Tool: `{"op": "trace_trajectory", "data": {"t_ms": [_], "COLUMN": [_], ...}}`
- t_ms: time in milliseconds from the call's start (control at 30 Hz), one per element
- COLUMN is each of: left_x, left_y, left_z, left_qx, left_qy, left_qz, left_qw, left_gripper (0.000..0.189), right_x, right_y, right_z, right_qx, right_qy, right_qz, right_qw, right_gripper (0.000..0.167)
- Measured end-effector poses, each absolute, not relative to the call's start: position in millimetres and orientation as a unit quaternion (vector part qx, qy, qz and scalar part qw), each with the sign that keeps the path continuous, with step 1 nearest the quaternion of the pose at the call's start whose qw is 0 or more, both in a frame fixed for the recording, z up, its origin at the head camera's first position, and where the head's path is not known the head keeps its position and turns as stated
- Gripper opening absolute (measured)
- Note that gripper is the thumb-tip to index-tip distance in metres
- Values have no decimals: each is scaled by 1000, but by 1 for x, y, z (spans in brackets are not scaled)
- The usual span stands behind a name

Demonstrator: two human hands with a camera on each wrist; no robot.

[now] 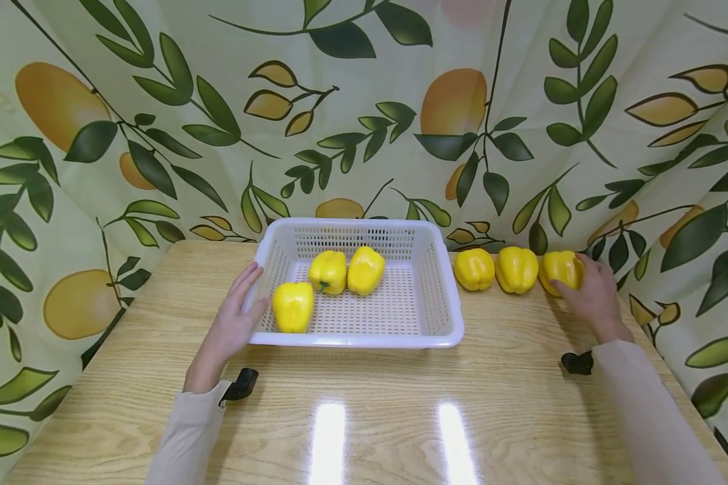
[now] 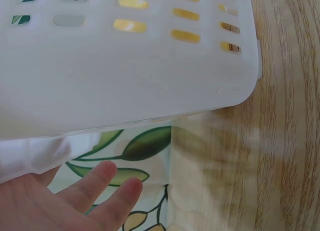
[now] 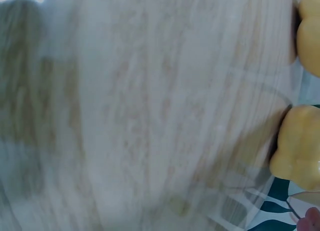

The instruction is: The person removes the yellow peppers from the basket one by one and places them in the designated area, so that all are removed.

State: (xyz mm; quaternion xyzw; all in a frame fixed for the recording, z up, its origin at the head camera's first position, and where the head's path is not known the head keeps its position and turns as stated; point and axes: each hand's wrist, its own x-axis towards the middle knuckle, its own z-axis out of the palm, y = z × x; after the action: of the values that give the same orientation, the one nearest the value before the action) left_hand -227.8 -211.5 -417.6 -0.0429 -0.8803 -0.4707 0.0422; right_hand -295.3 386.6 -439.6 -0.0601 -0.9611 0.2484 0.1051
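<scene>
My left hand point(image 1: 233, 323) rests at the left side of a white plastic basket point(image 1: 455, 330), its fingers extended along the rim. In the left wrist view, the fingers point(image 2: 120, 196) are straight and spread beside the perforated basket wall. Inside the basket lie three yellow bell peppers, among them a front-left bell pepper point(image 1: 293, 307). On the right, my right hand point(image 1: 597, 296) is spread around the right-hand bell pepper point(image 1: 561, 271), which stands on the table. In the right wrist view, a fingertip point(image 3: 311, 220) shows slightly apart from a bell pepper point(image 3: 300, 148).
A middle bell pepper point(image 1: 517, 270) and another bell pepper point(image 1: 474, 269) stand in a row between the basket and my right hand. The wooden table point(image 1: 388, 417) ends against a leaf-patterned curtain point(image 1: 352, 87). Two bright reflections lie on the tabletop's near part.
</scene>
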Motion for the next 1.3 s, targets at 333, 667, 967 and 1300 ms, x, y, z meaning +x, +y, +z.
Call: {"op": "trace_trajectory", "data": {"t_ms": [333, 667, 967, 1300], "left_x": [-227, -226, -226, -226], "left_y": [-212, -212, -213, -212], "left_z": [-419, -418, -417, -417], "left_qx": [-43, -40, -42, -44], "left_qy": [-880, -880, -880, -878], "left_qz": [-471, -472, -471, -476], "left_qw": [42, 38, 38, 40], "left_gripper": [62, 62, 62, 62], "right_x": [-288, -279, -271, -266], "right_y": [382, 363, 340, 319], "right_z": [-434, -426, -417, -407], "right_qx": [-57, -21, -10, -14], "right_qy": [-960, -947, -930, -927], "right_qz": [248, 275, 315, 327], "right_qw": [118, 165, 189, 182], "right_gripper": [75, 65, 62, 65]}}
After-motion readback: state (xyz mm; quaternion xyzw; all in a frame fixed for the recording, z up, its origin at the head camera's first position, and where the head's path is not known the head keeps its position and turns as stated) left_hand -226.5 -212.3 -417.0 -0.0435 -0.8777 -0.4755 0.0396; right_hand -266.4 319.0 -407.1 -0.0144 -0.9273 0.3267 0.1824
